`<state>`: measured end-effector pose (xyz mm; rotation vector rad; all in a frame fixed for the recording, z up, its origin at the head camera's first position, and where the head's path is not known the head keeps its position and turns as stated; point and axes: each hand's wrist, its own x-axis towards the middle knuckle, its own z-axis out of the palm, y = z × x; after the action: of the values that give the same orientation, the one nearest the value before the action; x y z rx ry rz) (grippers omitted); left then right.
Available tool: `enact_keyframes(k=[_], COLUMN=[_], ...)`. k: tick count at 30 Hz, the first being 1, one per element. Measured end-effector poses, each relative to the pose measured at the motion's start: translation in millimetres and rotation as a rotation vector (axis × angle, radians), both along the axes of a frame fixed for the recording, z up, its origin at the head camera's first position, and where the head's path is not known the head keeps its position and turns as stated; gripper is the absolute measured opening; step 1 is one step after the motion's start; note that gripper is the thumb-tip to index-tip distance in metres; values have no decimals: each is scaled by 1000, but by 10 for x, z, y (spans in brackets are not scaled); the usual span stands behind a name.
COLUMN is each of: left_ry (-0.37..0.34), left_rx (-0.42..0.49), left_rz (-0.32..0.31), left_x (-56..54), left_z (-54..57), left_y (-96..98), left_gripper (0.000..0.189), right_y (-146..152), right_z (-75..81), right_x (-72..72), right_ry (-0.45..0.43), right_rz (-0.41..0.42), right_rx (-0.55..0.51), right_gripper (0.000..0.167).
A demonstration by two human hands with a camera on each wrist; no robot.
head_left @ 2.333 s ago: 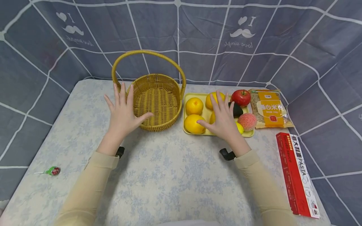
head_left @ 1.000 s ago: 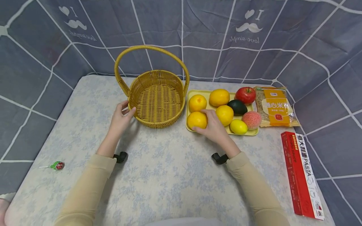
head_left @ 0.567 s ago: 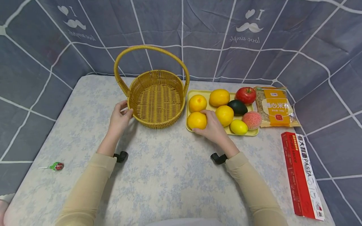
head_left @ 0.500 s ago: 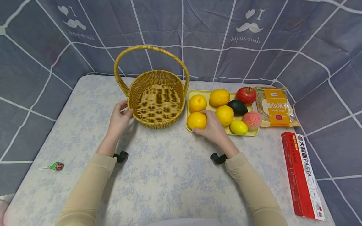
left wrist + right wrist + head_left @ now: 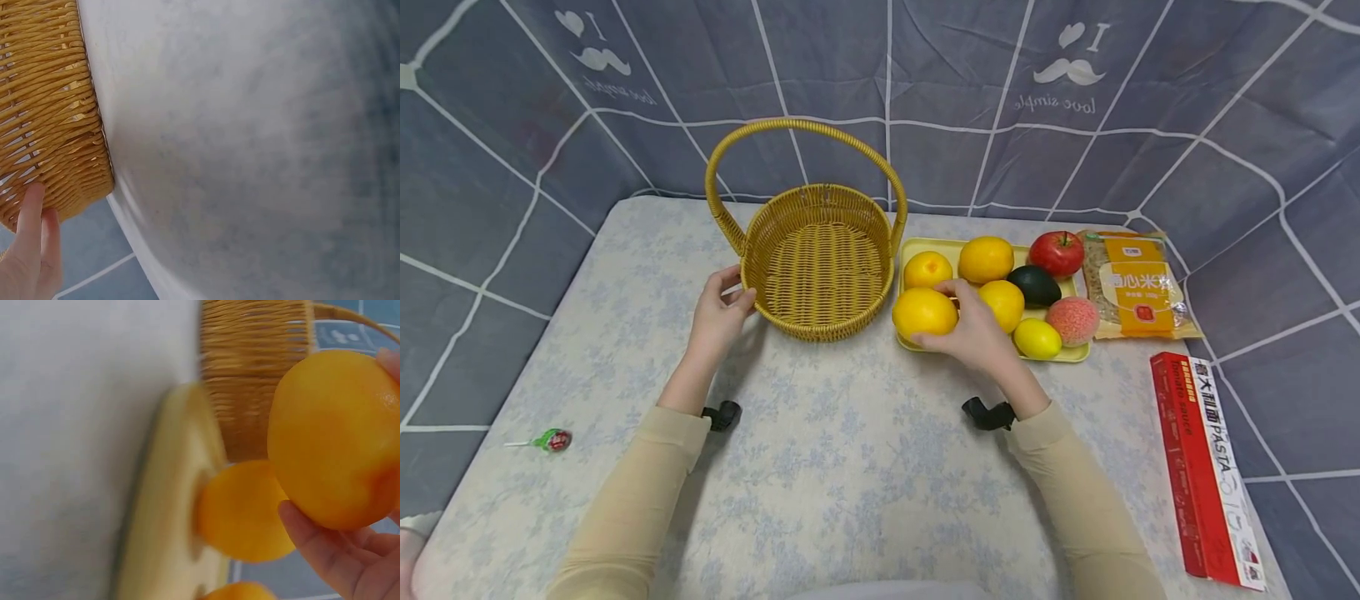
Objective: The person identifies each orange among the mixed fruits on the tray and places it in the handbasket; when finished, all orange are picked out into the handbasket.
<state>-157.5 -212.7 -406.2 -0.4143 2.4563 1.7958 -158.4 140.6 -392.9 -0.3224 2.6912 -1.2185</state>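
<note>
- A right hand [image 5: 976,332] grips a round yellow-orange fruit [image 5: 924,312] above a pale-yellow rectangular tray [image 5: 1076,354].
- A left hand [image 5: 717,320], fingers relaxed, touches a golden round wicker basket [image 5: 820,331].

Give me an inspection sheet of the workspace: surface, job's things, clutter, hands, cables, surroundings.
Surface: pale tablecloth with a blue pattern.
Job's things: upright wicker basket; beside it, a yellow tray bearing assorted fruit.
Clutter: lollipop on the left; clear-and-orange food packet and red-and-white pasta box on the right.
Hands: left hand touches the basket's outer left side; right hand holds an orange-yellow fruit, raised off the tray.
Cables: nothing seen.
Surroundings: grey-blue cloth with white lines, behind and at both sides.
</note>
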Motion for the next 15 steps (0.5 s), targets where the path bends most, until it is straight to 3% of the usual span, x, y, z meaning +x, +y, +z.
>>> enact_keyframes(k=[7, 15], left_ry=[0, -9], left_rx=[-2, 15], left_rz=[-7, -5], left_x=[-13, -10], left_z=[3, 9], left_y=[-9, -6], left_gripper=[58, 58], right_y=[-232, -654], right_z=[234, 287], right_x=[-84, -307], right_ry=[22, 16], right_rz=[5, 19], right_rx=[-75, -174], right_gripper=[78, 75])
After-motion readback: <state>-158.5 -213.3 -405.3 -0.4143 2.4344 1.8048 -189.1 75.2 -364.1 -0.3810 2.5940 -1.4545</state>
